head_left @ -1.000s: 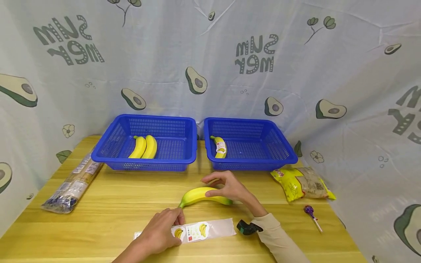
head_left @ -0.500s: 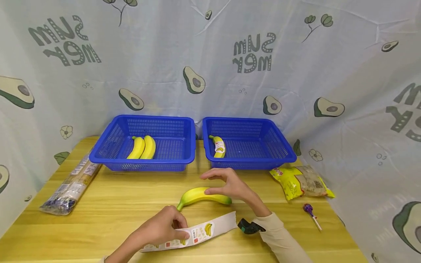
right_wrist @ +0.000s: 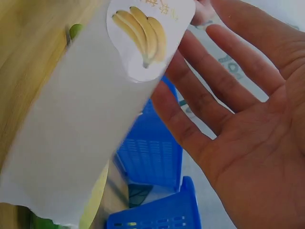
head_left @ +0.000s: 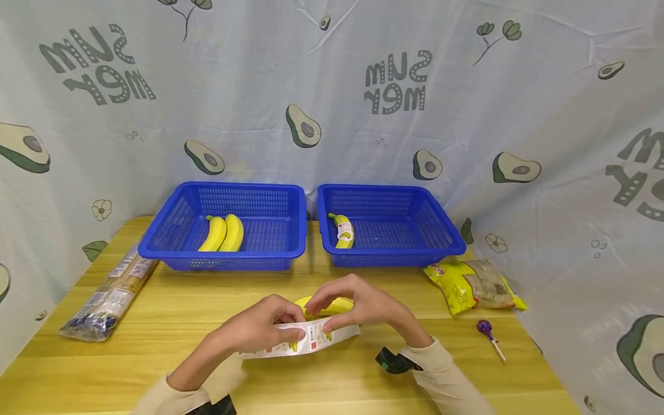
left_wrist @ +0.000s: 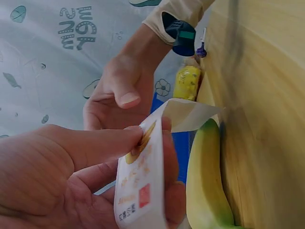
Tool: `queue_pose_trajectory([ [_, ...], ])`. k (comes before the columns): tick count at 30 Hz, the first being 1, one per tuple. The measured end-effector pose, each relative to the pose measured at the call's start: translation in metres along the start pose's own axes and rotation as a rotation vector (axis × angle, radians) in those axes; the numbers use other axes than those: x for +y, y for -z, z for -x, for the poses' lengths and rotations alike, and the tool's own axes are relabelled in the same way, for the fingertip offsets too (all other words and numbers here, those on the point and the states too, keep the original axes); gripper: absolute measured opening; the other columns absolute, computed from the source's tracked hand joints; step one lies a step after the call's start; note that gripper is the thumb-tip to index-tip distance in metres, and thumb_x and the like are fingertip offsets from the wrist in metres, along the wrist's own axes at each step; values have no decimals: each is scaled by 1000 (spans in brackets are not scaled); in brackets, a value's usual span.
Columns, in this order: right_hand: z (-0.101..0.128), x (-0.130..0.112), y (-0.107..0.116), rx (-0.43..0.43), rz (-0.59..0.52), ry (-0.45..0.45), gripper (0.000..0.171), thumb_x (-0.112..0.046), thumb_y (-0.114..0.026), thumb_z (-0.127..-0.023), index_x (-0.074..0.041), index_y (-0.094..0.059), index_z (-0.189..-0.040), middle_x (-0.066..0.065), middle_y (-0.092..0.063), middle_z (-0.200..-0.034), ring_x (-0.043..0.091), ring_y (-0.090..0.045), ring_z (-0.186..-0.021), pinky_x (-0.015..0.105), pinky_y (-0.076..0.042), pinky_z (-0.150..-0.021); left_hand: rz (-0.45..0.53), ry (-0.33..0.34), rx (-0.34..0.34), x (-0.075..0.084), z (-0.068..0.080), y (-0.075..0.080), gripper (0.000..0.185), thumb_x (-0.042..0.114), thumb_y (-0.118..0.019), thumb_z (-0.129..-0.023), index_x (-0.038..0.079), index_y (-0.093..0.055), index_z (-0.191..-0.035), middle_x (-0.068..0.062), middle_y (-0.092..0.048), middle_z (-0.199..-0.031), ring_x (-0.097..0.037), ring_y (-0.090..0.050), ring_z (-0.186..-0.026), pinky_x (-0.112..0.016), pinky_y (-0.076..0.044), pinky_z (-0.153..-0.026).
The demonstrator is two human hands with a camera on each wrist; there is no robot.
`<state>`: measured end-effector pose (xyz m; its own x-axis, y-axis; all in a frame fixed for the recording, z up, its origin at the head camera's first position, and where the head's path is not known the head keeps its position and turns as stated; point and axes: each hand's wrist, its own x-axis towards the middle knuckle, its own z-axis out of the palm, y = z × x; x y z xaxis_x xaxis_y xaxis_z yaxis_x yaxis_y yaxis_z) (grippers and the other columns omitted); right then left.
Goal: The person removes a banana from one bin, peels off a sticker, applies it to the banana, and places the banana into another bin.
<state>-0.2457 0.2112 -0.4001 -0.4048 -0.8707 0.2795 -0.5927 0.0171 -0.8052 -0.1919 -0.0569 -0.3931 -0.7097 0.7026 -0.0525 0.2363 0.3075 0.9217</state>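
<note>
In the head view my left hand (head_left: 259, 325) pinches a strip of banana stickers (head_left: 313, 337) between thumb and fingers, raised off the table. The left wrist view shows the thumb on the strip's printed face, with other fingers behind it. My right hand (head_left: 360, 302) is at the strip's right part, its fingers extended; in the right wrist view the palm (right_wrist: 257, 148) faces the camera and the fingers reach along the strip's edge. Behind the strip a yellow banana (left_wrist: 205, 176) with green tips lies on the table, partly hidden by the hands in the head view.
Two blue baskets stand at the back: the left basket (head_left: 275, 260) holds two bananas (head_left: 222, 233), the right basket (head_left: 399, 259) one stickered banana (head_left: 343, 230). A long clear package (head_left: 111, 297) lies left. A yellow bag (head_left: 472, 285) and a lollipop (head_left: 490, 340) lie right.
My left hand has lifted the sticker strip off the table and brought it up towards the banana. My right hand has moved from the banana to the strip.
</note>
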Motion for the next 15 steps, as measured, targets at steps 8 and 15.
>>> queue_pose_trajectory([
  [8, 0, -5, -2, 3, 3, -14, 31, 0, -85, -92, 2, -72, -120, 16, -77, -107, 19, -73, -93, 38, -64, -87, 16, -24, 1, 6, -6, 6, 11, 8, -73, -101, 1, -76, -93, 4, -66, -76, -7, -48, -61, -20, -37, -51],
  [15, 2, -8, -3, 24, -20, -32, 20, 3, -82, -93, 1, -74, -111, 16, -76, -102, 12, -69, -90, 37, -64, -85, 29, -44, -12, 8, -11, 8, 13, 10, -72, -101, 1, -74, -92, 7, -46, -64, -6, -33, -53, -21, -28, -50],
])
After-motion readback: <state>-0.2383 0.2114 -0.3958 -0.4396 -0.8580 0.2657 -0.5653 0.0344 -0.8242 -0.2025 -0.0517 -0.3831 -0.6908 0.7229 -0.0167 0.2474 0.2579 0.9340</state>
